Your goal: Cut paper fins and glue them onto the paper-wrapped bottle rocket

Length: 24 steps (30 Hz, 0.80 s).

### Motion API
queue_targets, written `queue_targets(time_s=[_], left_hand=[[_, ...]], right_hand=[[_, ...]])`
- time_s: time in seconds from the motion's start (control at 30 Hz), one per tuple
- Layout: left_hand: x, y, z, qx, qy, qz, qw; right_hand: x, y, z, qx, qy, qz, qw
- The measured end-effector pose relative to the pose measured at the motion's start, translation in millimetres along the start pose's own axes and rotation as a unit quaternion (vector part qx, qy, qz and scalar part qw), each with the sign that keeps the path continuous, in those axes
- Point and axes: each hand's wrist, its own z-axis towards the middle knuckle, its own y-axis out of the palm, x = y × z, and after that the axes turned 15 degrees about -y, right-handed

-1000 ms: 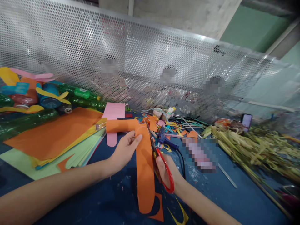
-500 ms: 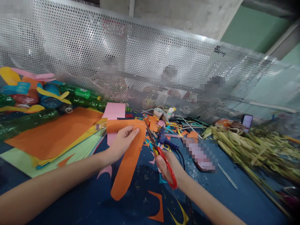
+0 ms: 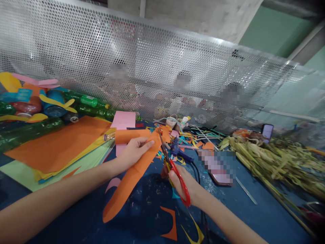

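My left hand (image 3: 135, 152) pinches a long strip of orange paper (image 3: 134, 184) near its upper end, with the rounded lower end hanging towards me. Red-handled scissors (image 3: 180, 178) are gripped in my right hand (image 3: 185, 181). Their blades point up and away from me, and the tips meet the orange paper just right of my left fingers. Behind my left hand lies a rolled orange piece (image 3: 130, 136) with a clear bottle neck (image 3: 109, 137) at its left end. A blue glue gun (image 3: 179, 150) rests beyond the scissors.
Orange and coloured sheets (image 3: 63, 145) lie left, with green bottles (image 3: 35, 132) behind. Paper scraps (image 3: 170, 223) are scattered in front. Right are a phone (image 3: 220, 173) and dried husks (image 3: 266, 156). A perforated metal screen (image 3: 157, 61) stands at the back, people behind it.
The orange strip's lower end has swung left and its upper part has turned towards the scissors. My left hand has shifted slightly right; the scissors have barely moved.
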Motion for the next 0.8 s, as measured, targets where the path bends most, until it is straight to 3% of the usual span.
queue_targets(time_s=[0.17,0.8], left_hand=[[-2,-0.3,1,0.006,0.020,0.129,0.991],[-4,2.1,-2,-0.033,-0.006,0.062,0.997]], right_hand=[[4,2,-1,-0.010,-0.015,-0.008,1.000],[11,5,-2,0.021,-0.023,0.006,0.999]])
